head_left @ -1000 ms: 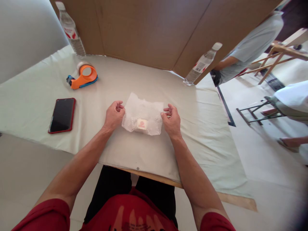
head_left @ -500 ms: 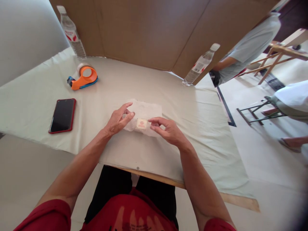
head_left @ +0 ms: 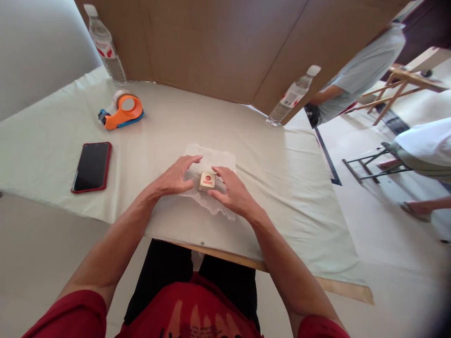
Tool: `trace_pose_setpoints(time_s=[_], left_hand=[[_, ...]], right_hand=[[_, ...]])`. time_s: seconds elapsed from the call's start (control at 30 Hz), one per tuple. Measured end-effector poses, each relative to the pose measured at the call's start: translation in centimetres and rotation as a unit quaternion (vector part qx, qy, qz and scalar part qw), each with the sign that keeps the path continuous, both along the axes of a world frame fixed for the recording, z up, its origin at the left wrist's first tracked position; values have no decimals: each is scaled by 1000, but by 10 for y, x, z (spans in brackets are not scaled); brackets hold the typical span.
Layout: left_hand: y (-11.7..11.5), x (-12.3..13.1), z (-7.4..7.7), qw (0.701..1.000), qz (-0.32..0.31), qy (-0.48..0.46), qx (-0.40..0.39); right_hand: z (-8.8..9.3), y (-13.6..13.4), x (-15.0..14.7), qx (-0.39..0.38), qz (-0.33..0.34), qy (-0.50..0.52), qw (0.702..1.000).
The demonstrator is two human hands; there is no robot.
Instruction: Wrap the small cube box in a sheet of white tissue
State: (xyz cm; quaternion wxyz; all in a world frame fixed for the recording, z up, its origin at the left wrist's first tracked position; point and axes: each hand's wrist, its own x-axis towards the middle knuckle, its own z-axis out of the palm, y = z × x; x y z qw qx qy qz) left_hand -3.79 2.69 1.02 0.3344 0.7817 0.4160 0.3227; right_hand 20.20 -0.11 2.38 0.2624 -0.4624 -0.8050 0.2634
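A small cream-coloured box (head_left: 207, 181) with a red print on top rests on a spread sheet of whitish, see-through wrapping (head_left: 220, 162), maybe bubble wrap. To the box's left is my left hand (head_left: 175, 176), its thumb and fingers apart and holding nothing. My right hand (head_left: 234, 190) is at the box's right side, thumb by the lower right corner and fingertips by the upper right one. Its fingers are also spread; whether they touch the box I cannot tell.
On the cloth-covered table (head_left: 165, 122) lie a phone (head_left: 92, 166) and an orange tape dispenser (head_left: 125, 111), both left. Water bottles (head_left: 107, 51) (head_left: 294, 96) stand against a cardboard panel (head_left: 211, 47) at the back. People (head_left: 364, 65) are off to the right.
The wrapping that lay over the box is now opened out beneath it, its lower edge reaching nearer me. My hands have let go of it, and my right hand has moved left towards the box.
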Motion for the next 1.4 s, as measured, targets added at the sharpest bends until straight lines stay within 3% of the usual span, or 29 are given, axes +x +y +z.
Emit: trace_pose_setpoints(time_s=[0.1,0.17,0.4,0.53,0.6,0.7,0.83,0.9,1.0,1.17,1.4], left_hand=[[-1,1,-5,997,-58,47,-11],[-1,4,-8,994,-64,92,-18],[-4,17,-19,979,-62,195,4],[-6,21,-19,967,-61,248,22],[-7,23,-17,960,-58,273,33],[-8,24,-16,952,-50,300,44],[-8,25,-17,947,-46,311,60],[-9,24,-17,947,-43,310,69],[-9,23,-18,948,-36,309,71],[-9,23,-14,944,-28,322,63],[-10,23,-13,945,-2,314,87]], right_hand=[[-11,6,-9,18,23,-28,999],[-13,7,1,29,-3,-25,999],[-17,4,104,58,-209,-32,976],[-28,-3,137,87,-218,-94,967],[-22,-9,133,148,-231,-85,958],[0,-17,105,223,-232,-40,946],[23,-17,52,216,-112,-13,970],[19,-10,29,186,-33,-35,981],[-4,4,9,119,26,-98,988],[-37,19,2,77,11,-153,985],[-35,27,-2,72,-32,-180,981]])
